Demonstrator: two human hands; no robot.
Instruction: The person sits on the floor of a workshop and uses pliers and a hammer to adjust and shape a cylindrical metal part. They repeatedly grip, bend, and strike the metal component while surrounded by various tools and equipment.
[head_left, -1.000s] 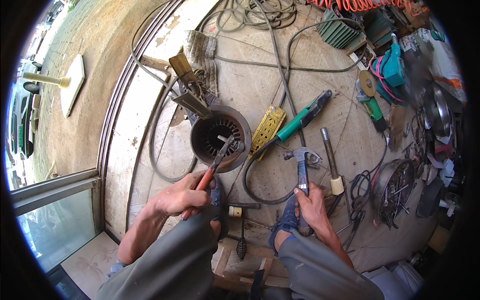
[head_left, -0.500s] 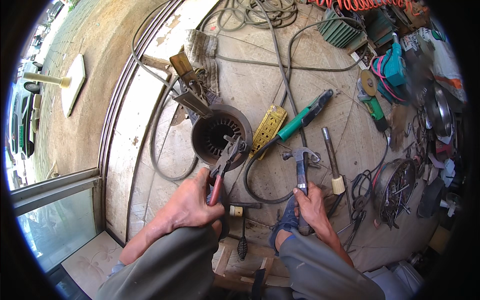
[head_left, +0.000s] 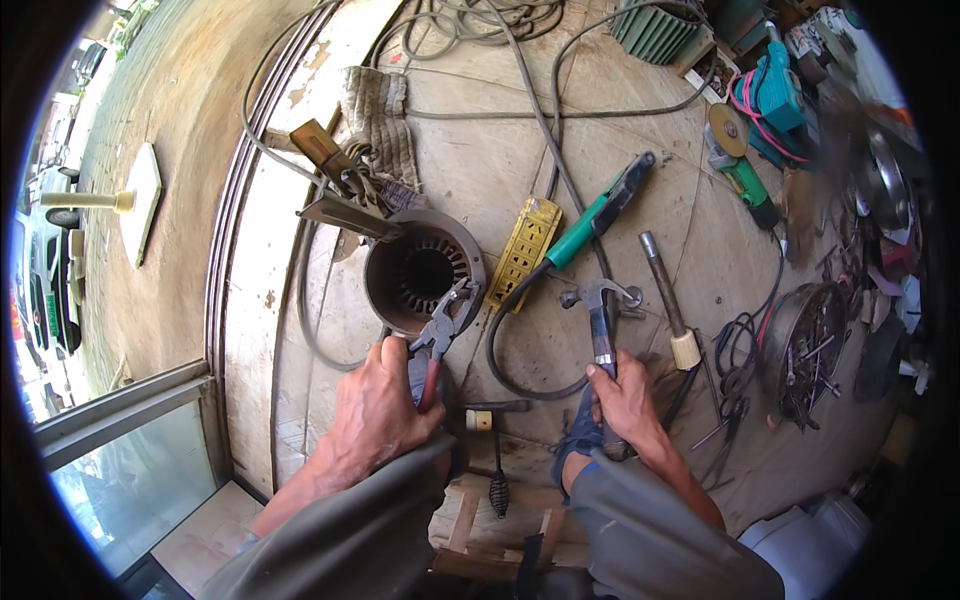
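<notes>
My left hand [head_left: 372,405] is closed on the red handles of a pair of pliers [head_left: 438,330]. The jaws reach over the near right rim of a dark metal cylinder [head_left: 374,290], which has slots around its inside like a motor stator. Whether the jaws grip anything at the rim is too small to tell. A claw hammer [head_left: 603,335] is upright in the grasp of my right hand [head_left: 626,400], head away from me, to the right of the cylinder and apart from it.
Beyond the hammer lie a yellow power strip [head_left: 526,250] and a green electrode holder [head_left: 590,232] with its cable. A wooden-handled metal rod [head_left: 668,300], an angle grinder [head_left: 738,175] and a round pan of tools [head_left: 785,340] are at right. A chipping hammer [head_left: 498,450] lies between my feet.
The view has turned slightly, so the scene sits a little differently. The pliers' jaws have shifted slightly toward the cylinder's near rim. My right hand keeps its hold on the hammer.
</notes>
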